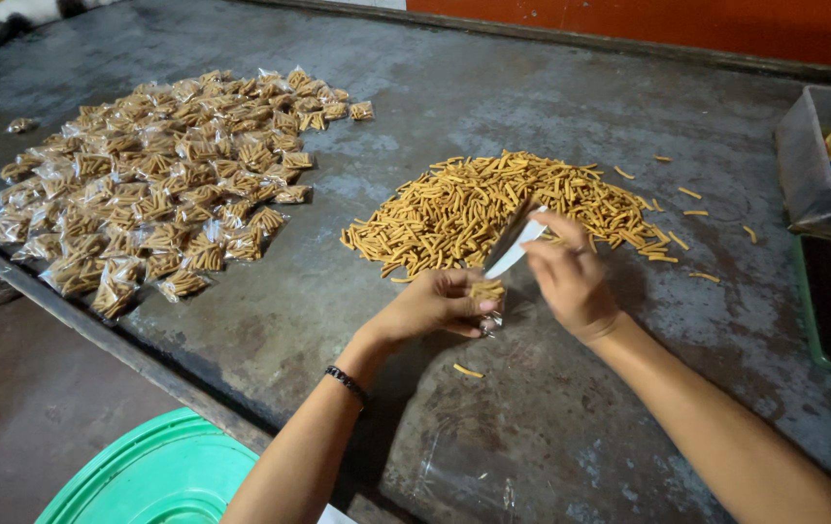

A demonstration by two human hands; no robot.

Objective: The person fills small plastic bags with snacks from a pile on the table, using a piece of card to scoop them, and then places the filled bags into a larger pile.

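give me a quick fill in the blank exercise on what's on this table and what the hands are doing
1. The left hand pinches a small clear bag filled with ____ snack sticks.
2. The right hand holds a flat ____ piece over the loose pile.
3. The heap of filled packets lies to the ____ of the loose pile.

Missing words: orange; white; left

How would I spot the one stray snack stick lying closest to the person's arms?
Start at the big loose heap of orange-brown snack sticks in the middle of the grey table. Come toward the camera past the left hand, which holds a small packet. The lone stick lies just below that hand, alone on bare metal, unlike the crumbs scattered right of the heap.
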